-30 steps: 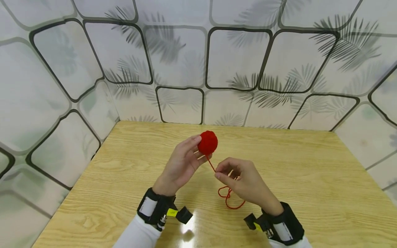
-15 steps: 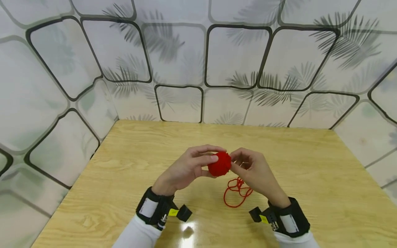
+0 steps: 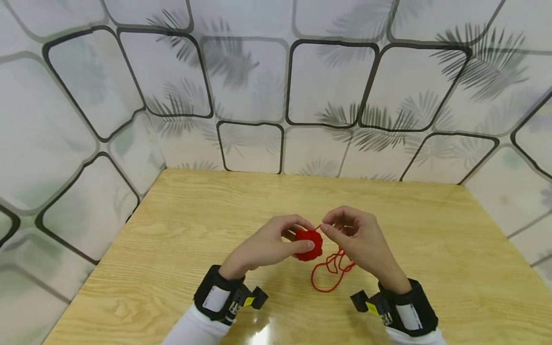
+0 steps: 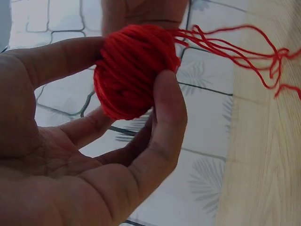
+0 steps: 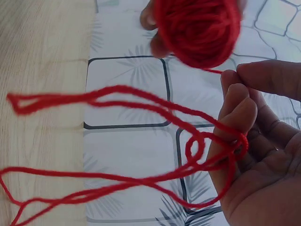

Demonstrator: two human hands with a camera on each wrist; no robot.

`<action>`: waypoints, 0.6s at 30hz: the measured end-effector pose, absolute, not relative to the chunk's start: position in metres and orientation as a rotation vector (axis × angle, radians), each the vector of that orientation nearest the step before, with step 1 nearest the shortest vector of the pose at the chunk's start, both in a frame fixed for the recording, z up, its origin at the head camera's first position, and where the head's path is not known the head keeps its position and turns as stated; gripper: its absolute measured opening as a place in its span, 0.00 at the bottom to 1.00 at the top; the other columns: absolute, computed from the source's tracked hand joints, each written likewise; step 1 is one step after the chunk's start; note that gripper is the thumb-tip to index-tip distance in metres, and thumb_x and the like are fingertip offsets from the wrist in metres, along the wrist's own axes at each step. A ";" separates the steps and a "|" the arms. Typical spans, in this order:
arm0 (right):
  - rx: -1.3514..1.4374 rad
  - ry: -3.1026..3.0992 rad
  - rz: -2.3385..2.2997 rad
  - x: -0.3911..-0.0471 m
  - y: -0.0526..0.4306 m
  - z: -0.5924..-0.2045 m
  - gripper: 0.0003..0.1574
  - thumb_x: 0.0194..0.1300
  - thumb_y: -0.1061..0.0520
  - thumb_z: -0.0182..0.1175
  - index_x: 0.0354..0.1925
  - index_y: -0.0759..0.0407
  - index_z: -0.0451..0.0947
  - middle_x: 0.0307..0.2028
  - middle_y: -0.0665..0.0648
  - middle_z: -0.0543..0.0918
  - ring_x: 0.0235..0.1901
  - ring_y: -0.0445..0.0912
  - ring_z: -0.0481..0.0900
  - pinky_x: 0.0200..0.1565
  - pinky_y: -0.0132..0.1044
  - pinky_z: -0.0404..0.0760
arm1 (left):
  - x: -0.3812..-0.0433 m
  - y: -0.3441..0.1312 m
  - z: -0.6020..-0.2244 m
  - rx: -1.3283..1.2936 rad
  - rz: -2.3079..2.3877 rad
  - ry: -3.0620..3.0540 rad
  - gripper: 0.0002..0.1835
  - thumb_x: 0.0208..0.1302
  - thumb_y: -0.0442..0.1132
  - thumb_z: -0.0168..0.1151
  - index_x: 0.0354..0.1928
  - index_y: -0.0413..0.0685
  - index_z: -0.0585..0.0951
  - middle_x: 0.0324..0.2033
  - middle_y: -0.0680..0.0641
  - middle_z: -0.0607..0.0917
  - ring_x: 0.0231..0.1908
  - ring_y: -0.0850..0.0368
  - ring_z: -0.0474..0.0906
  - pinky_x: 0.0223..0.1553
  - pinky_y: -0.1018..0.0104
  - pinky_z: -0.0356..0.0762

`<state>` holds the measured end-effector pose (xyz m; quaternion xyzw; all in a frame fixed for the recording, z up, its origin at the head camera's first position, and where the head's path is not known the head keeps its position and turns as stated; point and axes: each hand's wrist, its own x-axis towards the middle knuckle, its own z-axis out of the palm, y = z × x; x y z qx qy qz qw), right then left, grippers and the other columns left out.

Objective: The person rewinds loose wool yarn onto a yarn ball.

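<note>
A small ball of red yarn (image 3: 308,245) sits in my left hand (image 3: 272,243), gripped between the thumb and curled fingers. The left wrist view shows the wound strands of the yarn ball (image 4: 134,70) and the fingertips pressing on its sides. Just to its right, my right hand (image 3: 355,235) pinches the strand that runs from the ball between thumb and forefinger. In the right wrist view, loose red yarn (image 5: 141,181) loops over the lower fingers of the right hand (image 5: 263,136) and hangs in tangled loops. Below that hand in the head view, loose yarn loops (image 3: 326,290) reach down toward the tabletop.
The light wooden table (image 3: 194,206) spreads beneath both hands. A pale patterned wall covering (image 3: 327,81) with dark outlines and leaf shapes rises behind it and along the sides. Each wrist wears a black strap (image 3: 217,297) with a small camera.
The yarn ball has come down and to the right in my left hand, turning as it goes. My right hand has shifted right and slightly up, carrying the strand to the ball's upper side.
</note>
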<state>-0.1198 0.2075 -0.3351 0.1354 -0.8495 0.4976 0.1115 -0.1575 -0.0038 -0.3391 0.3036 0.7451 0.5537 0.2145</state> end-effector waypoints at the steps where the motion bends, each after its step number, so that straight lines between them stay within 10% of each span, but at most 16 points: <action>1: 0.399 -2.497 1.455 -0.119 0.207 -0.335 0.08 0.58 0.47 0.62 0.35 0.47 0.76 0.30 0.48 0.79 0.25 0.45 0.73 0.24 0.38 0.74 | -0.157 -0.004 -0.339 0.830 1.522 2.107 0.16 0.61 0.48 0.59 0.49 0.53 0.75 0.41 0.52 0.79 0.41 0.54 0.76 0.36 0.61 0.77; 18: 0.528 -2.502 1.434 -0.110 0.187 -0.332 0.05 0.59 0.49 0.61 0.34 0.45 0.76 0.28 0.45 0.78 0.25 0.42 0.73 0.25 0.37 0.74 | -0.164 -0.002 -0.351 0.560 1.764 2.253 0.21 0.66 0.44 0.53 0.60 0.53 0.67 0.46 0.41 0.74 0.37 0.50 0.78 0.36 0.61 0.77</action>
